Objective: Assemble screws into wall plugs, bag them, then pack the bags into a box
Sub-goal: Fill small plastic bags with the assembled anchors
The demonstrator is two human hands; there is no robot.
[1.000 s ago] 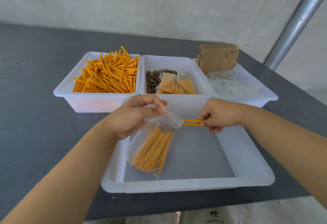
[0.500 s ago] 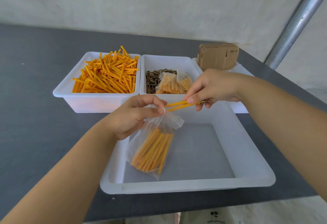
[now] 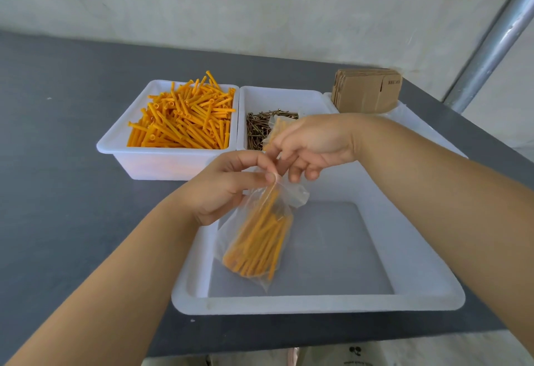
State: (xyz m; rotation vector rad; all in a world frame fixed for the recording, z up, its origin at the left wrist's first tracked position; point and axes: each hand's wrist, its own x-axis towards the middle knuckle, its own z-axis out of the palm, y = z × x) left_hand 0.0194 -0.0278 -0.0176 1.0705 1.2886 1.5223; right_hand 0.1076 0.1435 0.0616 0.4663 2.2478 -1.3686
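My left hand [image 3: 228, 189] pinches the top edge of a clear plastic bag [image 3: 260, 244] that hangs over the large white tray [image 3: 318, 305]. The bag holds a bundle of orange wall plugs with screws in them. My right hand [image 3: 309, 146] is right above the bag's mouth with its fingers curled. Its thumb and forefinger pinch the upper end of the wall plugs [image 3: 268, 195], which slant down into the bag and look blurred. Behind the hands, one white bin holds loose orange plugs [image 3: 179, 123] and another holds screws [image 3: 258, 128].
Filled bags [image 3: 277, 125] lie in the screw bin, mostly hidden by my right hand. A third bin [image 3: 416, 123] stands at the right with flat cardboard boxes [image 3: 367, 94] behind it. A metal pole [image 3: 491, 39] rises at far right. The dark table [image 3: 57, 163] ends just below the tray.
My right hand carried two assembled plugs from the tray's right side up to the bag's mouth and now lowers them in. The left hand and bag stayed in place.
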